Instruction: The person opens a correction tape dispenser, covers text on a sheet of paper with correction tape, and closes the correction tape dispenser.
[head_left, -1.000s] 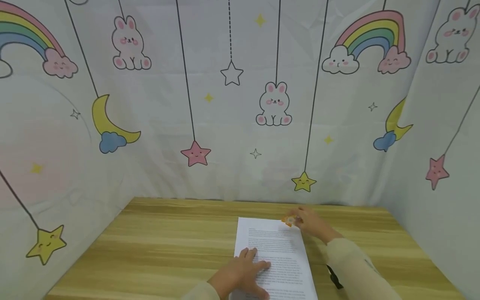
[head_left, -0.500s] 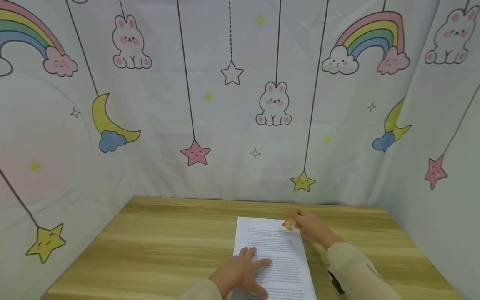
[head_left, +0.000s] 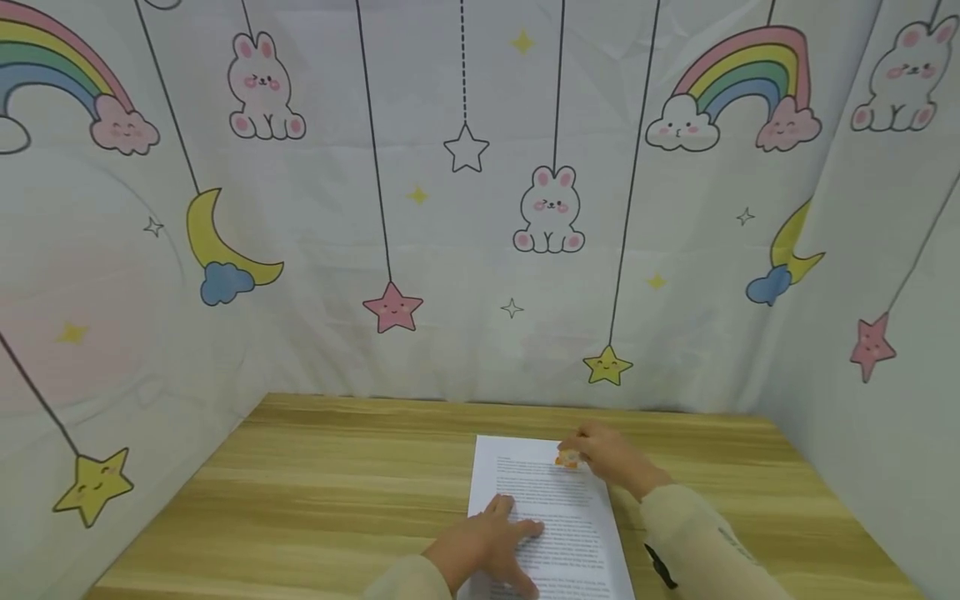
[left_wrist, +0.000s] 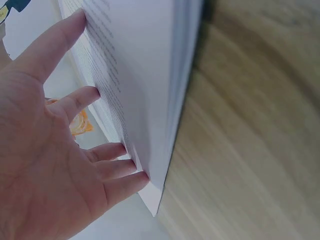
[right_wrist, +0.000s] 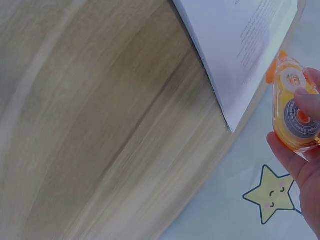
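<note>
A stack of white printed paper (head_left: 551, 500) lies on the wooden table. My left hand (head_left: 491, 546) rests on its lower left part with fingers spread; the left wrist view shows the fingertips (left_wrist: 95, 92) touching the printed sheet (left_wrist: 135, 65). Between thumb and fingers my right hand (head_left: 611, 457) pinches a small orange and clear correction tape dispenser (head_left: 567, 458) over the upper right of the page. In the right wrist view the dispenser (right_wrist: 295, 105) shows two round reels inside, held by the right hand (right_wrist: 305, 165) near the paper (right_wrist: 225, 55).
The wooden table (head_left: 337, 483) extends around the paper. A small black object (head_left: 660, 567) lies by the right forearm, partly covered by the sleeve. Behind the table hangs a white cloth (head_left: 450, 358) printed with rabbits, stars, moons and rainbows.
My right hand has moved a little left and downward over the page with the dispenser. The left hand has stayed in place on the paper.
</note>
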